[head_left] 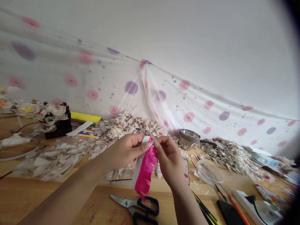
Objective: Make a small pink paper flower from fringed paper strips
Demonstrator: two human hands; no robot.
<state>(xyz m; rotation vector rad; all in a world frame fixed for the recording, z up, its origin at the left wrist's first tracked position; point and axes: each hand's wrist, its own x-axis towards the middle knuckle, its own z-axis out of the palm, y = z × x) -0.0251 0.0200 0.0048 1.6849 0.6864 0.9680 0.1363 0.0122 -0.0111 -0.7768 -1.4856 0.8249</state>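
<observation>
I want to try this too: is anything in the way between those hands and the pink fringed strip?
Nothing visible is: the left hand and right hand pinch the pink strip near its top. A white strip lies alongside; whether it also runs behind is hidden.

Behind the round metal container, you have a spotted sheet hanging along the wall. Left of the container, you see a heap of pale scraps; farther left come a flat yellow object and white flowers. Right of the container lies a second heap. Nearer you than the container sits a clear round dish, and, farther right of it, a white power strip.
</observation>
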